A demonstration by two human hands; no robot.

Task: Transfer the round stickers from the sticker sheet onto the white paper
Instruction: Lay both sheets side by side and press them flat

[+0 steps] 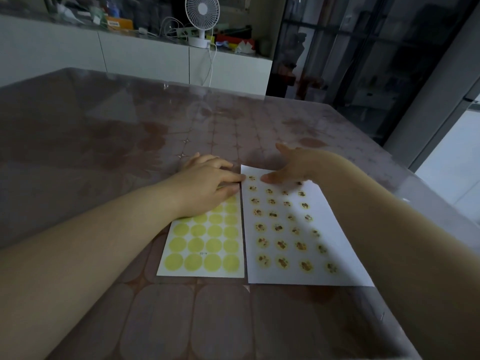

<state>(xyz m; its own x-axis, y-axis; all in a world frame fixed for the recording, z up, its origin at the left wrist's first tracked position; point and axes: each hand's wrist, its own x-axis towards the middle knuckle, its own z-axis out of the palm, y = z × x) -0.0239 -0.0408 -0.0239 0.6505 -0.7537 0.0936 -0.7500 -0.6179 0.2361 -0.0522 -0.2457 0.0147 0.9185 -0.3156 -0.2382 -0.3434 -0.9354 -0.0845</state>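
Where the round stickers (279, 228) had been set down, they stood in four columns on the white paper (335, 224), each a small yellowish disc with a dark, flowery picture too fine to make out. The paper lay flat on the desk (130, 141), its long side running away from the person, and the farthest row of stickers was partly covered by the right hand (296, 167). That hand reached across the far end of the paper with the fingers held straight and pointing left, the fingertips down on the sheet beside the top-left stickers, and the thumb spread out away from the person. Just beside the paper, on its left and almost touching its edge, lay the sticker sheet (202, 253), which showed rows of plain pale-yellow circles, four across, and a small printed code between the lower rows. The left hand (207, 183) rested palm-down on the far end of that sheet, fingers fairly straight and relaxed, the forefinger's tip reaching the left edge of the white paper. Both bare forearms stretched in from the near side. The desk wore a brownish patterned cover under a clear glossy layer. Well behind it stood a long white cabinet (145, 58) carrying a small white fan (202, 14), cables and blurred clutter.
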